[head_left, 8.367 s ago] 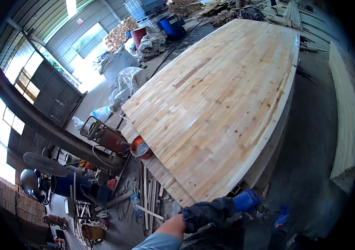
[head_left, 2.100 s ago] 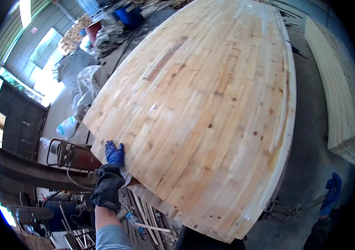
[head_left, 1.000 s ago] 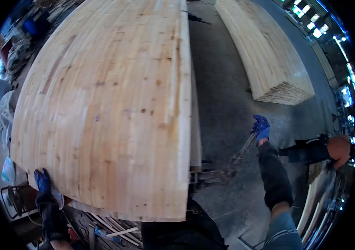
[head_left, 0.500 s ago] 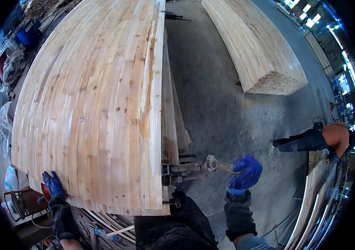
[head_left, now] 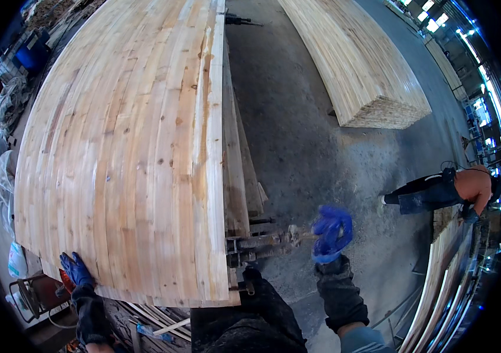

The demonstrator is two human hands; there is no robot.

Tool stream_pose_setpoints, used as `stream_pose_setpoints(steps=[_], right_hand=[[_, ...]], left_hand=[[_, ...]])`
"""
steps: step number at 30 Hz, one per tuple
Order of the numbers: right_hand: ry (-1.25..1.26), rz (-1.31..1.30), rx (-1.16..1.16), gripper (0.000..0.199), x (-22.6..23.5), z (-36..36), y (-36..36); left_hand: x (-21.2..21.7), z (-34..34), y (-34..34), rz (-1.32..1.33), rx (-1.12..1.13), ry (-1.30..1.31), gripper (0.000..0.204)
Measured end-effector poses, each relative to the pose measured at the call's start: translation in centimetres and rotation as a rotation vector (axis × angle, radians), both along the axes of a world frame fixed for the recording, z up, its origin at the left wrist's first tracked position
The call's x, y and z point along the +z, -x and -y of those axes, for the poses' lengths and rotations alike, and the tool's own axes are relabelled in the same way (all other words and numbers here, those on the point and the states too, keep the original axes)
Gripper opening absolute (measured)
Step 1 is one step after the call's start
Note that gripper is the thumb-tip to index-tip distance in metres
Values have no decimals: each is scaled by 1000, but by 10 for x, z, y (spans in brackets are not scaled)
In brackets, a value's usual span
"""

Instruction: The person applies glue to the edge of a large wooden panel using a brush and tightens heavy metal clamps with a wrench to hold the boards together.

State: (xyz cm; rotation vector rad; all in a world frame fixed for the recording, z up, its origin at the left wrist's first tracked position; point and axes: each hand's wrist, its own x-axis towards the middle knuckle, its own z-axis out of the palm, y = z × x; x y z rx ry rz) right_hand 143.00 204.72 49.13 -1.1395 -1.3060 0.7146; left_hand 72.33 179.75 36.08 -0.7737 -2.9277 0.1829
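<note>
A broad wooden panel (head_left: 127, 153) of glued strips spreads out in front of me, with brownish glue streaks near its right edge. My left hand (head_left: 77, 270), in a blue glove, lies flat on the panel's near left corner with fingers spread. From the near right edge stick out threaded clamp screws (head_left: 259, 241). My right hand (head_left: 331, 234), also gloved in blue, is closed round the clamp handle (head_left: 306, 235) at the outer end of one screw. Much of the handle is hidden by the glove.
A long stack of boards (head_left: 380, 88) stands at the far right. To the right, another person (head_left: 445, 191) bends over a pile of long strips (head_left: 436, 282). Thin wood strips (head_left: 150, 317) lie below the panel's near edge. A blue barrel (head_left: 32, 53) stands far left.
My right hand has shifted a little left and away from me, still round the clamp handle. My left hand stays at the panel corner. The view has shifted slightly.
</note>
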Motion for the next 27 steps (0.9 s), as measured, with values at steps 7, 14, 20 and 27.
stream_pose_setpoints(steps=[7,14,20,27], right_hand=[[245,-364,108,29,-9,-55,20],[833,-236,52,16,-74,-146,31],[1053,-127,207,22,-170,-177,6],[596,-480,199,20,-65,-172,-55]], left_hand=[[-12,12,10,-47,-23,23,63],[-12,19,9,-21,-41,-14,63],[-12,5,9,-52,-56,9,63],[2,-9,-8,8,-1,8,67]])
